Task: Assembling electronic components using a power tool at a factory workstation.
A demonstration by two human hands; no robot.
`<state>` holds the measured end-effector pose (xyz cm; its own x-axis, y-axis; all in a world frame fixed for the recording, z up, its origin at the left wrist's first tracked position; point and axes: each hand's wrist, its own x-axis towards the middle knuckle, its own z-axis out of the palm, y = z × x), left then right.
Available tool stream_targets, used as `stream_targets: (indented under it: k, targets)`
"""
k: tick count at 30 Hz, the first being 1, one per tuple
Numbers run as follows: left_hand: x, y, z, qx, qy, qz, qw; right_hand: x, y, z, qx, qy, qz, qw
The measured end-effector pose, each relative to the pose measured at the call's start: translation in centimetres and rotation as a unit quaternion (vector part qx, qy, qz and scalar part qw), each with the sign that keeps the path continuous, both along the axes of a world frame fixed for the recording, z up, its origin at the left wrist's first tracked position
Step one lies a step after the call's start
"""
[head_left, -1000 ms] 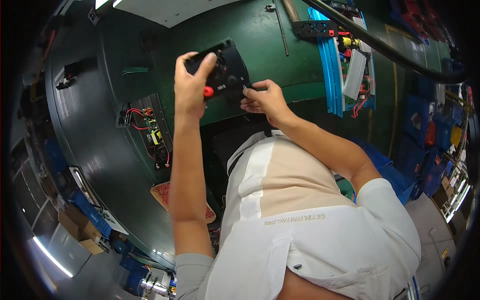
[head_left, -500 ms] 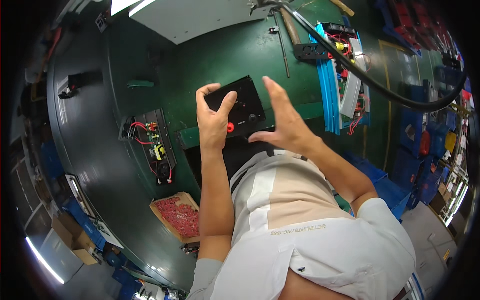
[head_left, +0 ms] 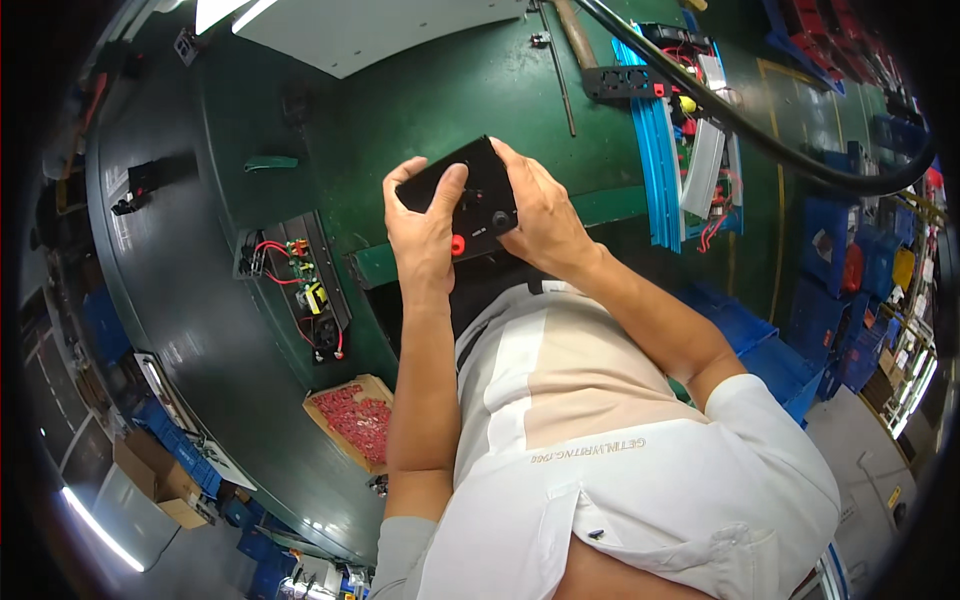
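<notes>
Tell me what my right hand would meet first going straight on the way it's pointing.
The black rectangular panel: the fingers of your right hand appear to touch its right edge. Past that, perhaps the large pale-grey flat sheet near the top, though depth is unclear.

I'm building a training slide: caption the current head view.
Left hand and right hand grip a black panel at a green workbench.

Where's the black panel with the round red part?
In the head view, the black panel is at upper middle, held between the left hand and the right hand, left of the blue-sided electronics unit.
</notes>
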<state>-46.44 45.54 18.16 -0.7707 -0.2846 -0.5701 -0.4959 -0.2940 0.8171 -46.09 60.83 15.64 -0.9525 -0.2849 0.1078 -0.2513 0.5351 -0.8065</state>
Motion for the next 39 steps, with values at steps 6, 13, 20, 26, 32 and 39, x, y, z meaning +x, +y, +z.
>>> stream_targets:
  k: [6,13,20,26,32,39]
  targets:
    - [-0.2,0.2,0.0,0.007,0.015,0.019,1.0,-0.5,0.2,-0.2,0.008,0.008,-0.004,1.0]
    - [0.0,1.0,0.7,-0.005,-0.017,0.037,0.999,0.0,0.4,-0.8,-0.006,0.016,-0.009,1.0]
    - [0.6,0.8,-0.2,0.026,0.03,0.064,0.997,-0.1,0.5,-1.2,-0.01,0.021,-0.004,1.0]
    - [0.6,0.7,-0.3,0.031,0.052,0.056,0.997,0.3,0.2,-0.7,-0.003,0.008,-0.018,1.0]
    - [0.5,0.8,-0.1,0.037,0.027,0.047,0.998,0.2,0.4,-0.9,-0.012,-0.023,-0.006,1.0]
    - [0.1,1.2,0.2,0.024,0.001,0.045,0.999,-0.1,0.7,-1.0,-0.003,-0.032,0.005,0.999]
